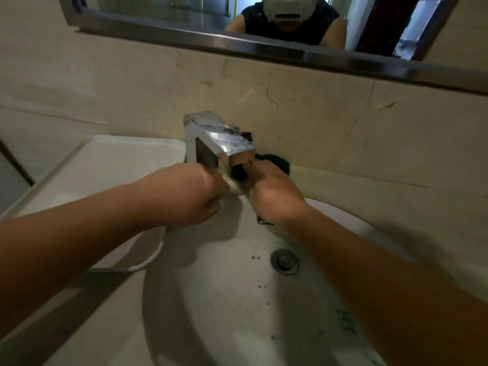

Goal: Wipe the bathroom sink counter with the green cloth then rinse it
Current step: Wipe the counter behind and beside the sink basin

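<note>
- Now both hands are over the sink, just under the spout of the faucet.
- The right hand grips the green cloth; dark green parts show beyond its fingers and below its palm.
- The left hand has curled fingers close beside it; whether it holds the cloth cannot be told.
- Small green specks lie in the sink near the drain.
</note>
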